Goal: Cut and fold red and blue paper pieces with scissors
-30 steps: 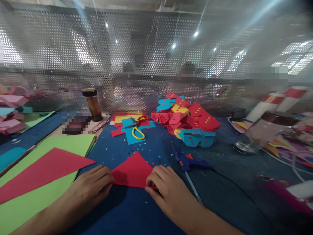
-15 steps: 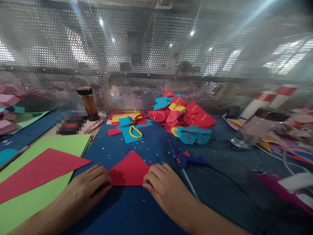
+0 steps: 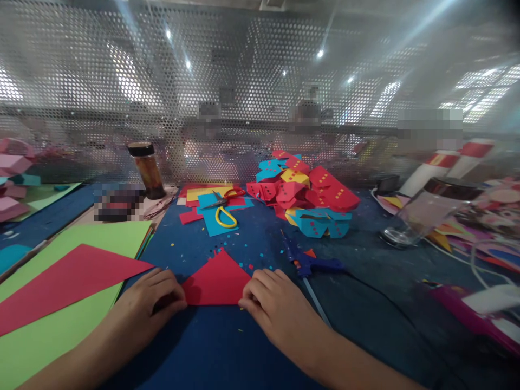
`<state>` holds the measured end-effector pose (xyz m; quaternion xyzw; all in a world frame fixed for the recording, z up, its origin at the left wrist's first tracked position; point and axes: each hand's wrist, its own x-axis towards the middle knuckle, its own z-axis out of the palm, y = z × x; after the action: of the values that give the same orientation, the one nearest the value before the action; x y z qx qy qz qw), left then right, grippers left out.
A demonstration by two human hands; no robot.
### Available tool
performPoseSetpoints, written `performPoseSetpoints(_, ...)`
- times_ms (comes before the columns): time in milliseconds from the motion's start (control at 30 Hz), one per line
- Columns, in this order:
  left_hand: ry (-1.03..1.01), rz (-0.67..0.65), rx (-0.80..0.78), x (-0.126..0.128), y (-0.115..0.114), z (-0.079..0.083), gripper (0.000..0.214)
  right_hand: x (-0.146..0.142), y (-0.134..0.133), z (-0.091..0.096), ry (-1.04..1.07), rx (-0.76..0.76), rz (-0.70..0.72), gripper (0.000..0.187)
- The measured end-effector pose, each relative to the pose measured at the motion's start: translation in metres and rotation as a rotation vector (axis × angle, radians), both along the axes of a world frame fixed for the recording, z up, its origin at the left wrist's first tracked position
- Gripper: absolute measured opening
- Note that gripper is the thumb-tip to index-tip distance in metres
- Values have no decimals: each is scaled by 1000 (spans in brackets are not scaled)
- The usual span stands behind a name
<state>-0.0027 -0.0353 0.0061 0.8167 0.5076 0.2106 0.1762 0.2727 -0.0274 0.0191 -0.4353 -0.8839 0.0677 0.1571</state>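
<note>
A piece of red paper (image 3: 217, 280), folded to a triangle with its tip pointing away from me, lies on the blue table. Its left corner is pinched in my left hand (image 3: 156, 295), whose fingers are curled with the thumb along the lower edge. At the opposite corner my right hand (image 3: 270, 303) is closed on the same paper. Both corners are hidden under my fingers. Left of my left hand, another red paper sheet (image 3: 73, 287) rests on a stack of green paper (image 3: 117, 238).
Yellow-handled scissors (image 3: 225, 216) lie on coloured paper pieces. Behind stands a pile of folded paper shapes (image 3: 300, 184). A blue glue gun (image 3: 309, 262) with its cord is at the right, near a clear jar (image 3: 426, 214). A dark-lidded bottle (image 3: 148, 170) stands by the perforated metal screen (image 3: 244, 70).
Almost nothing differs. Both hands keep hold of the red paper's corners, and the fingers shift only slightly. The view tilts a little.
</note>
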Motion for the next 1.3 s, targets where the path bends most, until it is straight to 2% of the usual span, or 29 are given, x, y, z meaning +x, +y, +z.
performPoseSetpoints(300, -5, 124, -93, 2, 1, 1, 17, -1, 1, 4, 7, 6, -69, 16)
performPoseSetpoints(767, 35, 110, -36, 0, 1, -3, 13, 0, 0, 2, -31, -2, -122, 15)
performPoseSetpoints(1033, 75, 59, 66, 0, 2, -3, 15, 1, -1, 4, -45, -11, -122, 12)
performPoseSetpoints(1300, 48, -75, 226, 1, -3, -6, 18, 2, -1, 4, -85, 23, -113, 10)
